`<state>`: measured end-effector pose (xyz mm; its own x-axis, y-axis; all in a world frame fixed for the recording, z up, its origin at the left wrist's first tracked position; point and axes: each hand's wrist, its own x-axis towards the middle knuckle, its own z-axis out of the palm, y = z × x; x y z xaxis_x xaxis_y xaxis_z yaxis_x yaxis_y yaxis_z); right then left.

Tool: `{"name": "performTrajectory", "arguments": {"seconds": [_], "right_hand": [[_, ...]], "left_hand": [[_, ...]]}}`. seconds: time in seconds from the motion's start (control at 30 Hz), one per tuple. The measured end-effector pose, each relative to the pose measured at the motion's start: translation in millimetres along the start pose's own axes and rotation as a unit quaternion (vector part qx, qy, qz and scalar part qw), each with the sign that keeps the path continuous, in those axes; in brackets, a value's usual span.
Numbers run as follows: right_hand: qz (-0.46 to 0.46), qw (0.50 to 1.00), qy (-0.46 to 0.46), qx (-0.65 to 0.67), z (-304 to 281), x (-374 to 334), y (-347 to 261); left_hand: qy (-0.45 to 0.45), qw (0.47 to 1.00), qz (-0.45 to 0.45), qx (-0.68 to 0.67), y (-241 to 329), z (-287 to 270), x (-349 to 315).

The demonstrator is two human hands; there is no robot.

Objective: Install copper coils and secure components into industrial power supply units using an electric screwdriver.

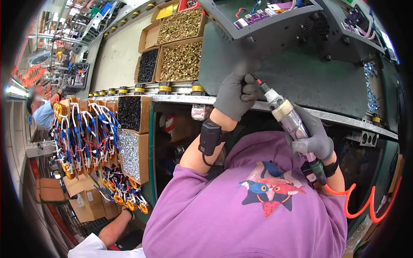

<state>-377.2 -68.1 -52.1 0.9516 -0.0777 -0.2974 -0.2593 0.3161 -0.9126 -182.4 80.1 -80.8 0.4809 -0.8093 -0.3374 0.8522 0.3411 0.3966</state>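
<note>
My right hand (317,136), in a grey glove, is wrapped round a pneumatic screwdriver (289,117). The tool points up and to the left, and an orange coiled hose (352,189) trails from its rear end. My left hand (235,95), gloved too, has its fingers curled together just left of the screwdriver's red tip. Whatever they pinch is too small to make out. Beyond my hands, a dark grey metal housing (275,36) with a purple circuit board (269,16) rests on the green work mat (284,79).
A second grey housing (352,36) stands at the far right. Cardboard boxes of brass fasteners (180,60), black screws (148,65) and silver screws (130,150) lie left. Wired copper coils (86,133) hang nearby. Co-workers' arms (114,230) show lower left and far left (43,114).
</note>
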Motion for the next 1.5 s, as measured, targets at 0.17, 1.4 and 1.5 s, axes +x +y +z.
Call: {"name": "performTrajectory", "arguments": {"seconds": [0.17,1.4,1.5], "right_hand": [[0.072,0.995,-0.025,0.06,1.8,-11.9,-15.2],[-0.009,0.997,-0.076,-0.019,-2.6,-14.7,-30.5],[0.008,0.997,-0.061,0.053,-14.0,-30.9,-28.8]], "left_hand": [[0.004,1.0,0.026,0.017,-4.3,13.4,-7.8],[-0.054,0.998,0.011,-0.005,-5.8,9.7,-8.4],[-0.103,0.995,-0.003,0.008,-14.4,23.6,-2.6]]}}
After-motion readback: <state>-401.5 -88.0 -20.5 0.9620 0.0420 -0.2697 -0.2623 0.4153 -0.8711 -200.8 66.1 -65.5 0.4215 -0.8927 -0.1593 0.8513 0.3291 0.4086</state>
